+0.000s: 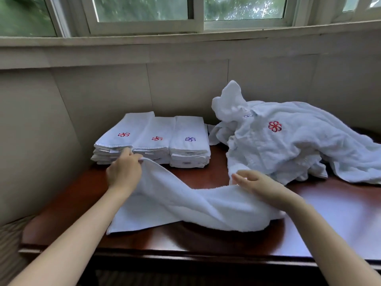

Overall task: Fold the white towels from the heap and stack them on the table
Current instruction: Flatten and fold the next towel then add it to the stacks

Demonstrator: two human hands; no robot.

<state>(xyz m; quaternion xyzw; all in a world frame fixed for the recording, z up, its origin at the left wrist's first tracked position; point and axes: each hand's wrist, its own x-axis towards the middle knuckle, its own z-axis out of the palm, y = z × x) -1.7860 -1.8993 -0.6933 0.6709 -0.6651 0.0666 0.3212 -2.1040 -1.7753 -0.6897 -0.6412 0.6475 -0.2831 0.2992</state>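
The white towel [185,205] lies rumpled and half spread across the dark red table [206,242], right in front of the person; the left hand [123,172] pinches its far corner, fingers curled on the hem and lifting it just before the stacks; the right hand [255,182] hovers over the towel's bunched middle, fingers loosely spread, holding nothing; behind, three stacks of folded towels [152,143] sit side by side near the wall, two topped with red emblems, one with blue; to the right, the heap [288,141] sprawls, a red emblem showing.
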